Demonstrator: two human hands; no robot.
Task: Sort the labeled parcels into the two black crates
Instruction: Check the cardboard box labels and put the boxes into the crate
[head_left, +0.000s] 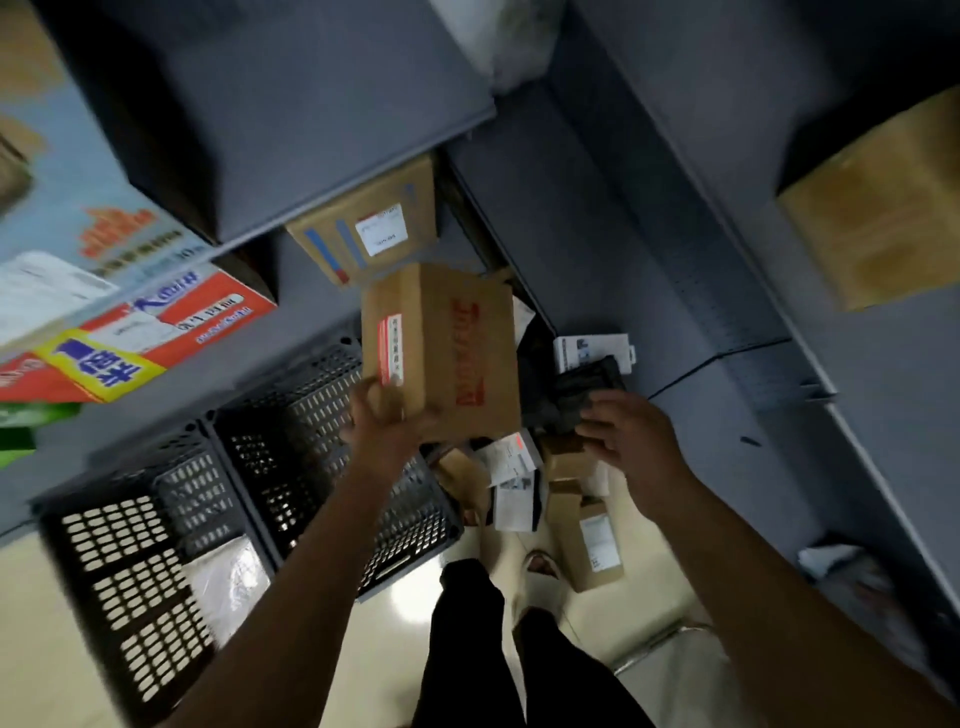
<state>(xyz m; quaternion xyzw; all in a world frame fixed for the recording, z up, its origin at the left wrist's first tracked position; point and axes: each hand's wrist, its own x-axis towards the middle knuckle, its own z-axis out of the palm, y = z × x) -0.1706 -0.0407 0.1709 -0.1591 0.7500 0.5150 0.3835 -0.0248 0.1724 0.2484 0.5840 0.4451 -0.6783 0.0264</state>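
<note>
Two crates on the floor: left crate (114, 530) beside right crate (311, 410). Grips cardboard box (447, 353) from beneath with left hand (384, 421), above right crate's far corner, long axis pointing away, label leftward. Touches black parcel (582, 395) with loosely spread right hand (628, 436).

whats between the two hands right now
In the head view, the lower corner of the cardboard box that the left hand grips, then a black parcel by the right hand.
</note>
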